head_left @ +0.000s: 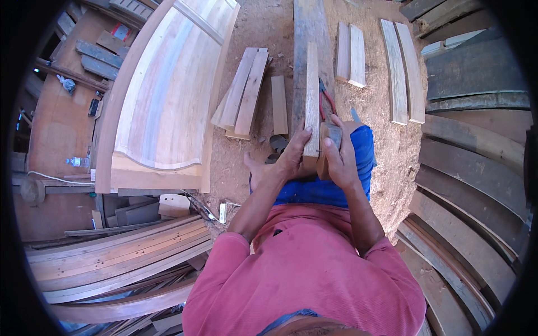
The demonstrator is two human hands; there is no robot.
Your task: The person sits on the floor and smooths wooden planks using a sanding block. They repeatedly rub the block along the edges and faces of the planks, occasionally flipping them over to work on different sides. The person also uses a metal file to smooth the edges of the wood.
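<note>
My left hand [293,152] is closed round the near end of a long, narrow wood strip [312,95]. The strip points away from me over a grey plank [309,22]. In my right hand [343,159] is a short wooden block [330,133] with a greyish face, held close beside the strip's near end. Whether the block touches the strip I cannot tell. Just right of the strip, red-handled pliers [327,99] lie on the plank, partly hidden by it.
Stacked wood pieces [246,92] and a short board [279,105] lie left of the plank. Cut strips [350,53] and longer boards [402,70] rest to its right. A wooden door panel [162,84] stands at the left. Lumber piles [471,162] line the right side.
</note>
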